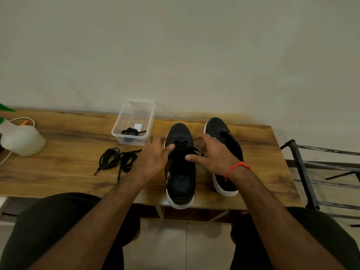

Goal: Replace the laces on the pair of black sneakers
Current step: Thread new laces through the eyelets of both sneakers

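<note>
two black sneakers stand side by side on the wooden desk (68,133), toes toward the wall. the near sneaker (181,172) carries a black lace (180,146) at its front eyelets. the left hand (153,158) and the right hand (212,154) both work at this lace; each grip appears clamped on a strand, though the fingertips are partly hidden. the second sneaker (224,137) stands just right of it, unlaced. a loose bundle of black laces (116,159) lies left of the hands. a clear plastic tub (134,121) behind holds another coiled lace (130,131).
</note>
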The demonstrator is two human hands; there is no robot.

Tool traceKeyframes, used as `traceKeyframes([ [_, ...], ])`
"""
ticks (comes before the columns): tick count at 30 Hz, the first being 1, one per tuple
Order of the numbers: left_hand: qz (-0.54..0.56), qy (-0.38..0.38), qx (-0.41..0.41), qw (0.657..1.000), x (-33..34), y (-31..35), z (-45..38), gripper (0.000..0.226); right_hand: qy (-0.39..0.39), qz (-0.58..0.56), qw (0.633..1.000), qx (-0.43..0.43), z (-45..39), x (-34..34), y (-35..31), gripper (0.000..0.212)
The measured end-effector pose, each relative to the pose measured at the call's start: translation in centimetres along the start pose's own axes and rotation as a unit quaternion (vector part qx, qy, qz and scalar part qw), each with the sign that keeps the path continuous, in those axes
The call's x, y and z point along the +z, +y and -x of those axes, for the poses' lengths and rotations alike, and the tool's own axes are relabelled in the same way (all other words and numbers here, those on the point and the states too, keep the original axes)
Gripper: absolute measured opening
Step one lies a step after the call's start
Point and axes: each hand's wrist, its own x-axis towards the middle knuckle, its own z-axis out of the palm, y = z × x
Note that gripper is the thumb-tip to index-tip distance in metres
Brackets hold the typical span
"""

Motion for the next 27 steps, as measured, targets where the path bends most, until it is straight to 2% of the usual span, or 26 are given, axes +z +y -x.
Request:
traceKeyframes([
  [3,-0.028,-0.158,-0.057,0.985,-1.1,0.9,1.9,0.058,-0.123,0.044,0.990,0.043,1.0,-0.8,-0.7,0.076],
  [5,-0.026,-0.260,-0.107,0.959,-1.1,1.5,3.3,0.074,-0.158,0.073,0.983,0.051,1.1,0.0,-1.2,0.075],
  [6,-0.040,-0.276,-0.111,0.954,-0.7,1.5,3.7,0.081,-0.160,0.086,0.982,0.055,0.9,0.7,-1.2,0.073],
  [9,-0.099,-0.222,-0.063,0.968,0.7,1.3,3.7,0.077,-0.145,0.094,0.983,0.066,0.0,2.7,-1.1,0.066],
  [16,-0.081,-0.109,-0.016,0.991,0.9,0.5,1.2,0.054,-0.073,0.033,0.996,0.026,-2.0,3.7,-1.3,0.073],
  [23,-0.066,-0.129,-0.042,0.989,0.9,0.2,0.5,0.060,-0.071,0.021,0.997,0.032,-2.9,4.0,-1.2,0.078],
  [27,-0.055,-0.158,-0.044,0.985,-1.5,1.1,0.4,0.045,-0.071,-0.002,0.996,0.047,-2.3,2.8,-1.4,0.086],
])
